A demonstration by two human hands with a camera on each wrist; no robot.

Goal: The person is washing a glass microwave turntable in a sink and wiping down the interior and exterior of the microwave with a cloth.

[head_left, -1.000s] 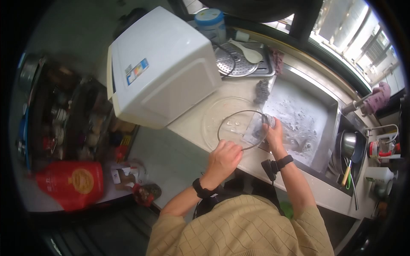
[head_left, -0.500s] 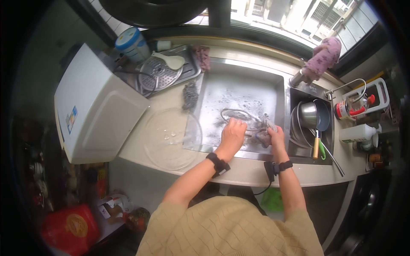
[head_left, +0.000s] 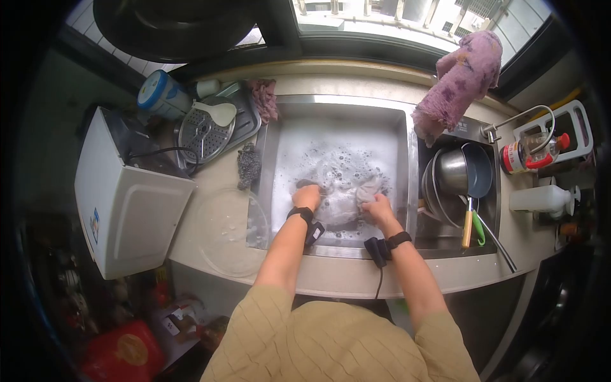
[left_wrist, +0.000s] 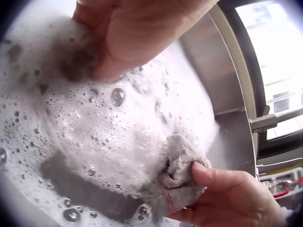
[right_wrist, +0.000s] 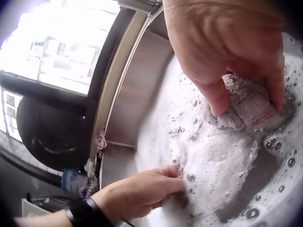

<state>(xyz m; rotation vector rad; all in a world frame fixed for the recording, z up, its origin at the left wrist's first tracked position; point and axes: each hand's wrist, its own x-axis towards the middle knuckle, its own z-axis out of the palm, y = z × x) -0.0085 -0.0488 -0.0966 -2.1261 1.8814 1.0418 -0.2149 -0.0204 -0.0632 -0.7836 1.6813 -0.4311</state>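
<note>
Both hands are at the suds in the steel sink [head_left: 270, 153]. My right hand [head_left: 380, 211] pinches a wet greyish cloth [head_left: 368, 190], which shows in the left wrist view as a bunched cloth [left_wrist: 181, 161] and in the right wrist view as a folded cloth [right_wrist: 248, 104] between thumb and fingers. A foam-covered round item [right_wrist: 218, 158] lies between the hands, its rim mostly hidden. My left hand [head_left: 307, 197] grips its left edge with curled fingers, the fingertips partly hidden by foam; the left hand [right_wrist: 142, 191] is at the edge in the right wrist view.
Left of the sink are a scouring pad [head_left: 249, 167], a clear round plate [head_left: 232, 229], a tray [head_left: 249, 121] and a white appliance [head_left: 143, 216]. Right of it, pans [head_left: 452, 172] stand in a second basin. A pink cloth [head_left: 458, 83] covers the tap.
Both hands have moved from above the counter into the sink, lowering the round rimmed item into the suds. The head view has swung toward the sink.
</note>
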